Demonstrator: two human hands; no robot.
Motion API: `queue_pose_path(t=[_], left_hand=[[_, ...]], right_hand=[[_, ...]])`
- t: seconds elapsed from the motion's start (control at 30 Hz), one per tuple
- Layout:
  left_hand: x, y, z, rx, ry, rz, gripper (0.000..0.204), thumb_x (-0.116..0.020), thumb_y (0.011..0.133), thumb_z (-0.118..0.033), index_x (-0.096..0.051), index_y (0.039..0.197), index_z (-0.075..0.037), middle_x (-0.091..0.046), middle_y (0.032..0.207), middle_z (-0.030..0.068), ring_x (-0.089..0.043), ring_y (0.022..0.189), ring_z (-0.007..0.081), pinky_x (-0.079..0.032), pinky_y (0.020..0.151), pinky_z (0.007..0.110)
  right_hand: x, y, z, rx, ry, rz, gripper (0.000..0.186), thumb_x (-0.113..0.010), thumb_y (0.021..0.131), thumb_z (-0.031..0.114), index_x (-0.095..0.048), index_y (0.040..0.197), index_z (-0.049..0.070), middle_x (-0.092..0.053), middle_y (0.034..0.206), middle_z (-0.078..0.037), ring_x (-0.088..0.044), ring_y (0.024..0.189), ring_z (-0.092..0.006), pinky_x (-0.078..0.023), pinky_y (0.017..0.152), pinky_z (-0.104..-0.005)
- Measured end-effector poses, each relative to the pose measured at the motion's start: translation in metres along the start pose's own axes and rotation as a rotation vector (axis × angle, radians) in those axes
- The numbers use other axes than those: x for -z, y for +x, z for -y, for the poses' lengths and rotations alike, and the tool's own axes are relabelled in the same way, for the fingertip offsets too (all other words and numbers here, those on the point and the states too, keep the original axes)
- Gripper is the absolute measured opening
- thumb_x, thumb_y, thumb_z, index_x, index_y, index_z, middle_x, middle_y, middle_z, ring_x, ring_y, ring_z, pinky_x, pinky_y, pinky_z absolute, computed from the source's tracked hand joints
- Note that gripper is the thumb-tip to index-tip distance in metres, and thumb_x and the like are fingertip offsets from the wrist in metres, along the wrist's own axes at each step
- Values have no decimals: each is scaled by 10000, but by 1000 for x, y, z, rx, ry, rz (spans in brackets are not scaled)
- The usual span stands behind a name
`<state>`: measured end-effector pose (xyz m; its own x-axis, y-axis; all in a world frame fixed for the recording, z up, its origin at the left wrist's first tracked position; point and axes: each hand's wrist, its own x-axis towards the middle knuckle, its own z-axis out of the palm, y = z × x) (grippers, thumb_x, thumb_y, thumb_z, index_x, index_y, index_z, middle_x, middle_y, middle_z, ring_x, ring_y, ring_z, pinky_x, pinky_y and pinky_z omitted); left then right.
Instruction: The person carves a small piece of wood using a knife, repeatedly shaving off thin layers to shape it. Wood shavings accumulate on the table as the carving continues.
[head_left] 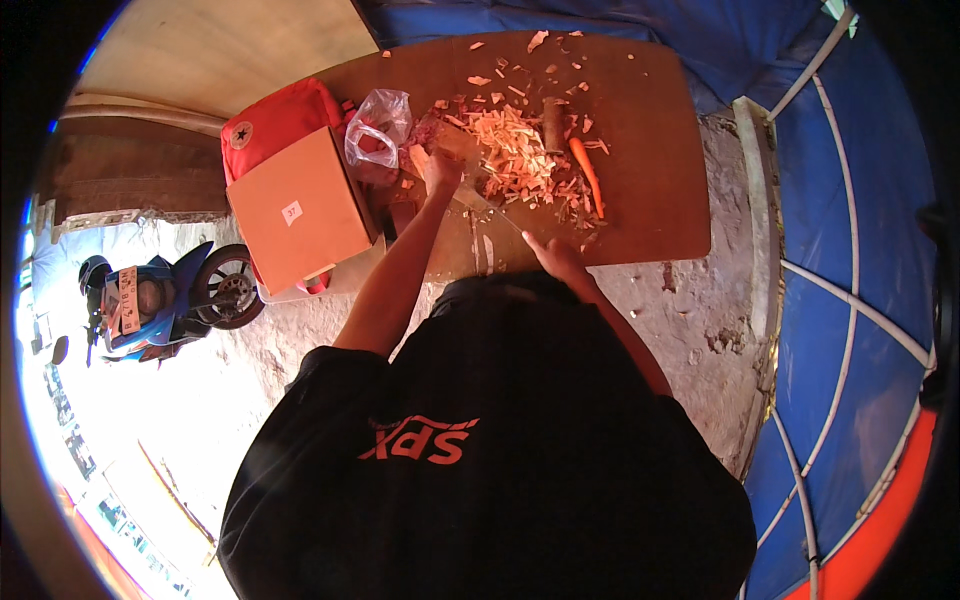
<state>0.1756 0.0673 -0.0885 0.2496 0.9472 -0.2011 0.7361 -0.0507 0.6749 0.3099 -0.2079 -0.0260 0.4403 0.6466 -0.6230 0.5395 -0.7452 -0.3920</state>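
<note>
**A:** What do you have nearest the camera?

**B:** I see two bare forearms reaching away from a black shirt. The right hand (556,256) lies flat at the near edge of the brown tabletop (660,150), fingers stretched out and closed on nothing. I judge it is there to steady the work.

**A:** And the other hand?

**B:** The left hand (443,172) is a little farther in, fingers curled tight around something pale. I cannot tell the object's shape. A long pale blade or strip (490,210) seems to run from that fist toward the right hand, but I can't say for sure it is a knife.

**A:** Where is the cut material?

**B:** Just beyond and right of the left hand: one heap of pale orange shavings (515,150), kept in the middle of the tabletop, with loose bits scattered to the far edge. On the heap's right side lies one whole carrot (587,175), pointing near to far, within easy reach. One short brown cylinder (553,122) stands just beside it.

**A:** Anything on the left?

**B:** One clear plastic bag (378,128), one cardboard box (300,212) and one red bag (275,125) behind it, pushed aside from the cutting. One blue scooter (160,295) stands on the ground, well apart.
</note>
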Motion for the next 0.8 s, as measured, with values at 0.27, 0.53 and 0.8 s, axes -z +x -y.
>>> queue_pose_path(t=[0.27, 0.53, 0.8], left_hand=[[-25, -29, 27, 208, -386, 204, 161, -758, 763, -118, -696, 866, -11, -698, 703, 115, -679, 566, 173, -544, 512, 299], [-32, -39, 9, 390, -245, 24, 152, -720, 819, -128, -702, 897, 2, -710, 743, 137, -679, 522, 210, -571, 484, 330], [-44, -38, 20, 313, -136, -54, 139, -666, 736, -138, -750, 802, -49, -710, 825, 199, -698, 801, 363, -549, 777, 438]], right_hand=[[11, 4, 10, -60, 56, 45, 986, -321, 878, 790, -676, 929, -129, -643, 929, -365, -643, 975, -478, -492, 842, -528], [-3, 11, 20, 20, 93, 36, 985, -341, 886, 773, -655, 904, -161, -627, 918, -388, -626, 981, -497, -495, 835, -514], [-2, 8, 21, -4, 112, 52, 983, -335, 890, 768, -655, 866, -161, -618, 883, -394, -626, 945, -510, -495, 821, -528]])
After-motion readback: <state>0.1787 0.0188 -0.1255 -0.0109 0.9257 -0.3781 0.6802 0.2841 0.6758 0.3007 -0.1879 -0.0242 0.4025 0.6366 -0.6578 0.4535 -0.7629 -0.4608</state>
